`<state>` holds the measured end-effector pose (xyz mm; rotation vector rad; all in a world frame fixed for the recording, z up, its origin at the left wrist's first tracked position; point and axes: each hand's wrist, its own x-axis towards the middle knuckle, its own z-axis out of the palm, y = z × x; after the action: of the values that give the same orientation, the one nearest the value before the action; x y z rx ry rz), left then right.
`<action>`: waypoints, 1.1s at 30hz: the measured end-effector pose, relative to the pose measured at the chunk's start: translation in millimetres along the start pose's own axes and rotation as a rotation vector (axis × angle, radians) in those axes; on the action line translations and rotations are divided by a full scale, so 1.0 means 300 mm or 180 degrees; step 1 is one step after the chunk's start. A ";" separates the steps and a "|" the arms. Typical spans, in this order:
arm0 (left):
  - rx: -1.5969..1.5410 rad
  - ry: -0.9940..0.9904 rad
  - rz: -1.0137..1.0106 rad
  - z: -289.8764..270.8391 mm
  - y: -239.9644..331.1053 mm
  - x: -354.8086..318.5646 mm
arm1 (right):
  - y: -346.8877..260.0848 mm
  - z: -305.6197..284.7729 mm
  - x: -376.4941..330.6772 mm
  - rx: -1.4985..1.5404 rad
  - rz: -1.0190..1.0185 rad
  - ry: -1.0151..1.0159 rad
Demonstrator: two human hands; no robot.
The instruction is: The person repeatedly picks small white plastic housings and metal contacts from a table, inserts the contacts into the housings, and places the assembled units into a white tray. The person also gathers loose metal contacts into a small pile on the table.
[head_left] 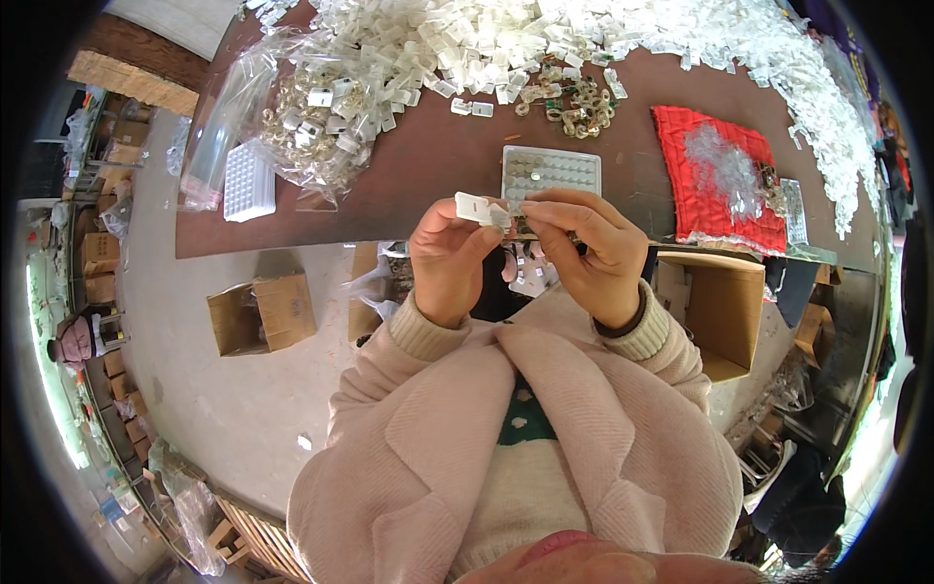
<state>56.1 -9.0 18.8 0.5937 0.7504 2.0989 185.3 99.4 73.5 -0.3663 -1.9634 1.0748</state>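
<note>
White plastic piece (474, 207) with small reddish mark, held up before the front edge of a brown table (428, 148).
On the table, white ridged tray (249, 183); on the floor, cardboard box (284, 307), open; then clear bag (321, 131) of small parts, many blurred by folds of film; left hand (448, 253), closed on the white piece between thumb and bent fingers; beyond, heap of pale pieces (486, 39), cut off by the top edge; grey welled tray (594, 173), lower edge partly hidden behind fingers; right hand (589, 243), thumb and forefinger drawn together at the piece's right end, perhaps on a small part, too covered to tell; red quilted cloth (676, 161) under crumpled clear plastic (725, 170); below, open carton (730, 316), top partly hidden by the table.
</note>
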 end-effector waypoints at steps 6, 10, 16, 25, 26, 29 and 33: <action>0.0034 -0.0018 0.0210 0.012 -0.007 -0.002 | -0.013 0.012 -0.001 0.0335 0.0216 0.0003; -0.0023 -0.0067 0.0258 0.019 -0.004 -0.001 | -0.004 0.015 -0.001 0.0334 0.0166 0.0014; 0.0111 -0.0093 0.0418 0.008 -0.003 -0.004 | -0.004 0.008 -0.006 0.0884 0.0688 -0.0231; 0.0520 -0.0171 0.1109 0.002 -0.036 0.004 | 0.000 0.056 -0.024 0.1072 0.0822 -0.0163; 0.0420 -0.0116 0.1045 0.006 -0.040 0.000 | 0.000 0.061 -0.025 0.0972 0.0814 -0.0127; 0.0334 -0.0094 0.0986 0.011 -0.048 -0.007 | -0.008 0.065 -0.027 0.1021 0.1036 -0.0026; 0.0654 -0.0152 0.1087 0.004 -0.052 -0.005 | -0.024 0.031 -0.021 0.0585 0.0844 -0.0344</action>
<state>66.1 -2.1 8.7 0.9367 0.8946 2.3215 182.7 86.3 73.4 -0.4858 -1.9267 1.4600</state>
